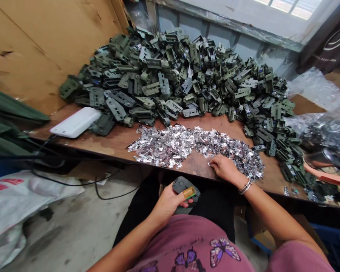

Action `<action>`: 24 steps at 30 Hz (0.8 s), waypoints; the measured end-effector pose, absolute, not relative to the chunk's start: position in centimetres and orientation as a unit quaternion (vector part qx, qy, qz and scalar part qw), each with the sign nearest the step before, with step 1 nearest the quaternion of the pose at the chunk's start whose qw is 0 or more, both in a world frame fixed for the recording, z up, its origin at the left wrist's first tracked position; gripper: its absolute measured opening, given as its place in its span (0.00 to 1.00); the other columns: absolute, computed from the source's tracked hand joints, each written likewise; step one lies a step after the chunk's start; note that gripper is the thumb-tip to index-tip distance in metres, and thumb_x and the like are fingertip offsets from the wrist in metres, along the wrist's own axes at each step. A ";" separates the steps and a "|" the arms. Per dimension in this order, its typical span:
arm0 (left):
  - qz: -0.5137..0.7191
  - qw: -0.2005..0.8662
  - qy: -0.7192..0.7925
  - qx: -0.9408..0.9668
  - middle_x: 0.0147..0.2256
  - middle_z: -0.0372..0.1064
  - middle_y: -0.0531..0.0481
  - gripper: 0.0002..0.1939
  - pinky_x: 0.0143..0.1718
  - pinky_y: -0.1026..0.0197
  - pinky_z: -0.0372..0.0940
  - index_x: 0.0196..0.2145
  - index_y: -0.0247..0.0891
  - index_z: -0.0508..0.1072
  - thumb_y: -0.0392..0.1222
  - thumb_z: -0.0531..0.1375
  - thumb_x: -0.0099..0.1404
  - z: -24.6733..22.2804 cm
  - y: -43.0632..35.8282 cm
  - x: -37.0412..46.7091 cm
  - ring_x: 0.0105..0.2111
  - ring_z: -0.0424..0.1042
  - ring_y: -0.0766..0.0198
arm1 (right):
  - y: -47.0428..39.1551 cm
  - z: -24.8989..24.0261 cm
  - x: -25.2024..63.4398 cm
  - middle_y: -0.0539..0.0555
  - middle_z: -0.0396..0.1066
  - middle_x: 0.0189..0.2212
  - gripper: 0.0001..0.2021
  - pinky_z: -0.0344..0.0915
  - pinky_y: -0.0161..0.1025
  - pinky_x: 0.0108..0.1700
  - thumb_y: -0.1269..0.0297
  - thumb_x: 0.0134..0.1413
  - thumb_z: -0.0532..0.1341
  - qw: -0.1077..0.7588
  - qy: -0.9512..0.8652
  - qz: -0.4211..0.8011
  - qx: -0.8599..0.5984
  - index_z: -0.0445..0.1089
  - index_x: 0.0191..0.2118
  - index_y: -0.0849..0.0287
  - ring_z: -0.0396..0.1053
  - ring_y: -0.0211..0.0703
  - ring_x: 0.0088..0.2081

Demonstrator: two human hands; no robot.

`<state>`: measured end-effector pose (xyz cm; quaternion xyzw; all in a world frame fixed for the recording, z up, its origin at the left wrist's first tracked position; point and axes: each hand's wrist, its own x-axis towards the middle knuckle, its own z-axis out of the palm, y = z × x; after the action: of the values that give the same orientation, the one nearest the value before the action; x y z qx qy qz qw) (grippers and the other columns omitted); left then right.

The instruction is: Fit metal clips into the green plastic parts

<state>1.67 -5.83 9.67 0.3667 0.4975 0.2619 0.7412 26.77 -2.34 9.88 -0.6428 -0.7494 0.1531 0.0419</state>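
Note:
My left hand is wrapped round a dark green plastic part above my lap, with amber tape round the thumb. At the front of the brown table, my right hand pinches a small shiny metal clip between thumb and fingertips. Just beyond it spreads a heap of small silvery metal clips, which runs to the right past my wrist. Behind that rises a large pile of dark green plastic parts.
A white power bank with a black cable lies on the table at the left. Clear plastic bags and an orange-handled tool are at the right. Cardboard stands at the back left.

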 end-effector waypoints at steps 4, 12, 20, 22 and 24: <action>0.273 0.716 0.501 0.401 0.30 0.75 0.48 0.23 0.25 0.66 0.68 0.34 0.35 0.70 0.50 0.71 0.47 9.6 -5.6 1.4 0.29 0.76 0.62 | -2.7 9.4 26.4 0.55 0.74 0.38 0.10 0.64 0.35 0.44 0.71 0.63 0.57 0.080 -0.766 0.167 -0.616 0.76 0.42 0.59 0.71 0.42 0.41; 0.299 0.710 0.493 0.405 0.30 0.75 0.49 0.20 0.30 0.62 0.70 0.34 0.35 0.71 0.46 0.72 0.45 10.2 -5.3 2.0 0.29 0.74 0.62 | -3.5 8.1 27.9 0.57 0.73 0.35 0.07 0.65 0.36 0.40 0.72 0.60 0.59 0.101 -0.735 0.143 -0.655 0.76 0.38 0.60 0.71 0.43 0.37; 0.317 0.679 0.467 0.470 0.33 0.77 0.47 0.17 0.39 0.59 0.70 0.34 0.36 0.73 0.43 0.71 0.48 10.5 -4.8 2.6 0.33 0.75 0.61 | -4.0 7.1 28.8 0.55 0.72 0.34 0.07 0.66 0.37 0.41 0.71 0.60 0.60 0.128 -0.760 0.147 -0.620 0.75 0.41 0.58 0.71 0.43 0.37; 0.314 0.671 0.464 0.486 0.33 0.77 0.47 0.16 0.39 0.58 0.70 0.35 0.36 0.73 0.43 0.70 0.49 10.5 -4.8 2.7 0.34 0.75 0.60 | -4.2 7.0 29.1 0.56 0.72 0.35 0.07 0.66 0.37 0.41 0.73 0.60 0.59 0.143 -0.762 0.152 -0.613 0.74 0.39 0.59 0.71 0.43 0.37; 0.312 0.659 0.466 0.500 0.33 0.77 0.47 0.16 0.40 0.57 0.69 0.35 0.36 0.72 0.43 0.69 0.49 10.5 -4.8 2.8 0.34 0.74 0.60 | -4.4 7.1 29.0 0.56 0.71 0.34 0.08 0.67 0.38 0.41 0.74 0.60 0.58 0.166 -0.765 0.155 -0.603 0.74 0.38 0.59 0.70 0.43 0.37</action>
<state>2.77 -4.85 10.49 0.5000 0.4664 0.3125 0.6594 28.99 -4.43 7.10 -0.6031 -0.7646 0.1553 0.1661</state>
